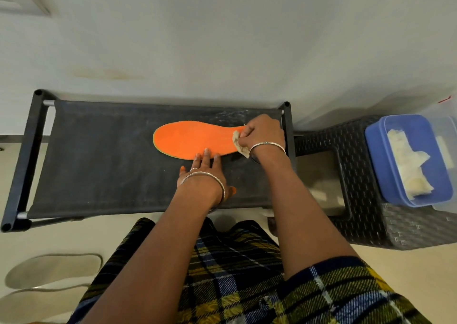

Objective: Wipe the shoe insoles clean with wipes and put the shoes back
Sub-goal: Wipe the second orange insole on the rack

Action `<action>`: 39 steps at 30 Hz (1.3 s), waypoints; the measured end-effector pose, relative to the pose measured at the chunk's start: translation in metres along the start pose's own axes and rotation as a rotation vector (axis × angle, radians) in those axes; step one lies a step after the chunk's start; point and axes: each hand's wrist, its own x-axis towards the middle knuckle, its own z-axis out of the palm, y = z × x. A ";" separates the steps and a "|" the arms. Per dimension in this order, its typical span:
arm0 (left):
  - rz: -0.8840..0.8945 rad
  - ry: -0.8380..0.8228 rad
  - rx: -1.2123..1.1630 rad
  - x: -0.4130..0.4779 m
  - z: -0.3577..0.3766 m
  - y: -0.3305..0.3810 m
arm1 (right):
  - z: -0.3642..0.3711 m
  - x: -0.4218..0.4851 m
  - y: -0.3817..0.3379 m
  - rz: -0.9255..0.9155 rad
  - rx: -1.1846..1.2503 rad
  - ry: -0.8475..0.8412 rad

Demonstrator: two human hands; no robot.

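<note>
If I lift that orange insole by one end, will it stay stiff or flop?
Probably floppy and light: the insole looks thin, lying flat on the fabric shelf. It may slide when rubbed: the left hand presses its edge while the right hand grips a wipe.

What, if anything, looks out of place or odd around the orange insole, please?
Nothing is spilled or damaged. The black fabric shelf shows whitish smears near its far right corner, behind the right hand, and the pale wall bears a brownish stain.
</note>
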 end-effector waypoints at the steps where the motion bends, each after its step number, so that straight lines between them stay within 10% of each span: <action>1: 0.001 -0.001 -0.002 0.000 0.000 0.000 | 0.001 -0.001 -0.001 -0.001 0.001 0.008; 8: -0.009 -0.002 -0.015 0.004 0.001 0.000 | 0.010 -0.017 -0.032 -0.247 -0.017 -0.161; 16: 0.014 -0.004 -0.013 0.001 -0.001 -0.001 | -0.010 0.000 0.002 0.089 -0.078 0.072; 24: 0.006 0.012 -0.018 0.007 0.002 -0.001 | 0.009 -0.010 -0.033 -0.243 -0.081 -0.217; 31: 0.030 0.002 -0.017 0.003 -0.002 -0.004 | -0.016 0.004 0.002 0.114 -0.168 -0.013; 39: 0.019 -0.006 -0.030 0.007 0.000 -0.003 | 0.013 -0.009 -0.038 -0.169 -0.110 -0.190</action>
